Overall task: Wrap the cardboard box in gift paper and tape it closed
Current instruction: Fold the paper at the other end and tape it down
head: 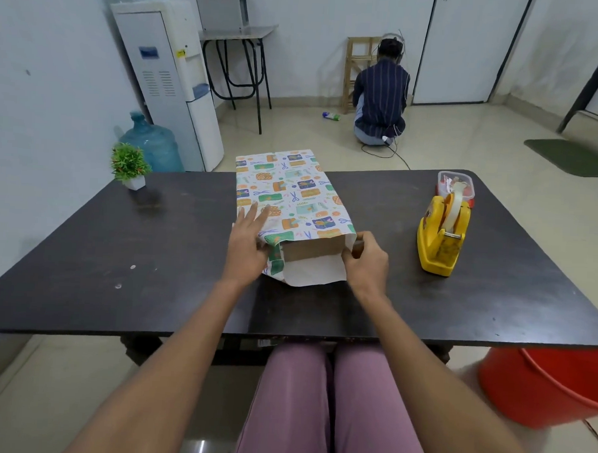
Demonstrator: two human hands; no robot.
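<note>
A cardboard box (312, 250) lies on the dark table (152, 254), wrapped lengthwise in patterned gift paper (292, 191). Its near end is uncovered, with the brown cardboard showing and a white paper flap (314, 273) lying flat on the table below it. My left hand (247, 243) lies flat on the box's left top edge, fingers straight, holding the paper down. My right hand (366, 260) pinches the paper's right side flap at the near right corner of the box. A yellow tape dispenser (441, 237) stands to the right of the box.
A small potted plant (129, 166) stands at the table's far left. A clear plastic container (455, 185) sits behind the dispenser. A red bucket (551, 384) is on the floor at the right. A person (380, 96) crouches on the floor beyond the table.
</note>
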